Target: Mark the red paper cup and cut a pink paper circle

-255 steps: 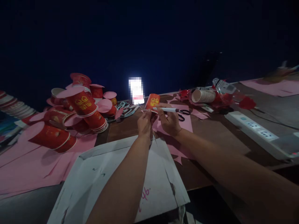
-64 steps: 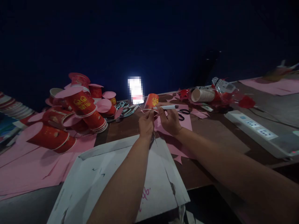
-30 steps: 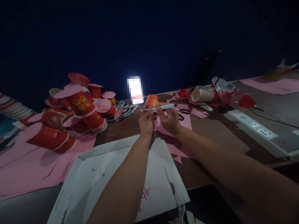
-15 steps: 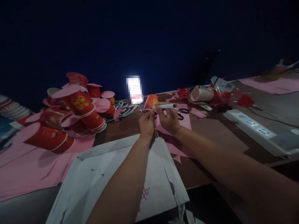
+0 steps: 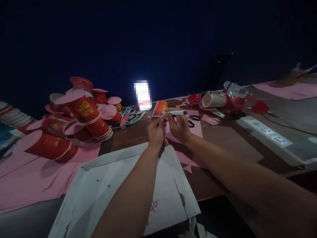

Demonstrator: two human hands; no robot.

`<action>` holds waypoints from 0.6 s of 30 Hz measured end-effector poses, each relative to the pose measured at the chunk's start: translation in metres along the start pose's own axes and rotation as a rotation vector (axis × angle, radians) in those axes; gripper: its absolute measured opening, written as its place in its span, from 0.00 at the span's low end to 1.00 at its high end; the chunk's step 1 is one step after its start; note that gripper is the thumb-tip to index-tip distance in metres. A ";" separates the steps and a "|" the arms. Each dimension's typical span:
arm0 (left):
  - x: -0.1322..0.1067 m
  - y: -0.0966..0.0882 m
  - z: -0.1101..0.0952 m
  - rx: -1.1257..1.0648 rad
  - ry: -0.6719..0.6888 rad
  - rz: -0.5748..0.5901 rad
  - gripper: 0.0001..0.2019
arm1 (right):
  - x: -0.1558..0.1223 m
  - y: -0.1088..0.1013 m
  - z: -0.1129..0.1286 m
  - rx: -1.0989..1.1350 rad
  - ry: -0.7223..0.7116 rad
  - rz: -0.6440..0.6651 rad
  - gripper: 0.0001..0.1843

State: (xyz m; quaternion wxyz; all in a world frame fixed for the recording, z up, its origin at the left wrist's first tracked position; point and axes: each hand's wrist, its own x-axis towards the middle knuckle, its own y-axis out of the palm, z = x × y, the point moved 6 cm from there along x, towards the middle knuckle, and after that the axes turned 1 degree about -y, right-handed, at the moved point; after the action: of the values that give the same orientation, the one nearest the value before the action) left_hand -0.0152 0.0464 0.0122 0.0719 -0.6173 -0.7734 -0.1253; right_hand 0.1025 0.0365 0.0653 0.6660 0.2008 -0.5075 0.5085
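Note:
A red paper cup (image 5: 160,107) with yellow characters lies tilted in front of me, its rim toward my hands. At that rim my left hand (image 5: 156,131) is closed, thumb and fingers pinching the edge. A white pen (image 5: 177,112) crosses just over the cup's near end, gripped by my right hand (image 5: 178,127). The pen's tip side meets the rim area, but contact cannot be made out. Beneath my right hand lies a pink paper sheet (image 5: 195,150), with black-handled scissors (image 5: 194,117) on it. My fingers partly hide the cup's opening.
Red cups with pink paper discs (image 5: 88,107) are piled at left on pink sheets (image 5: 49,177). A lit phone (image 5: 143,96) stands behind a coiled cable (image 5: 132,116). Stacked cups (image 5: 214,99) and a power strip (image 5: 266,137) lie right. White cardboard (image 5: 111,185) is under my forearms.
The white pen has shifted very slightly to the right along the cup's rim. My left hand and the cup stay in nearly the same place.

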 end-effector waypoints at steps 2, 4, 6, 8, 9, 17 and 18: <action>0.000 0.001 0.000 -0.018 0.010 0.019 0.14 | 0.000 0.000 0.002 0.016 -0.012 0.011 0.09; 0.002 0.003 0.001 -0.082 -0.014 0.029 0.15 | 0.001 -0.001 0.002 0.022 -0.004 -0.002 0.10; 0.004 0.003 0.003 -0.188 -0.065 0.017 0.15 | 0.001 -0.003 0.002 0.016 0.007 -0.045 0.10; 0.005 0.002 0.006 -0.297 -0.122 -0.012 0.15 | 0.001 -0.005 0.000 0.020 0.022 -0.081 0.11; 0.006 0.002 0.008 -0.346 -0.148 -0.026 0.16 | 0.001 -0.006 -0.001 0.025 0.030 -0.091 0.11; 0.007 0.003 0.012 -0.488 -0.160 0.002 0.13 | 0.000 -0.005 0.004 0.022 0.002 -0.071 0.10; 0.007 0.003 0.013 -0.481 -0.154 0.008 0.13 | 0.000 -0.005 0.005 0.020 -0.001 -0.071 0.09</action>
State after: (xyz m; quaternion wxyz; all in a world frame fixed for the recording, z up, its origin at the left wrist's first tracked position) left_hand -0.0130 0.0570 0.0023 -0.1356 -0.6275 -0.7221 -0.2579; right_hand 0.1048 0.0306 0.0683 0.6812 0.2257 -0.4954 0.4895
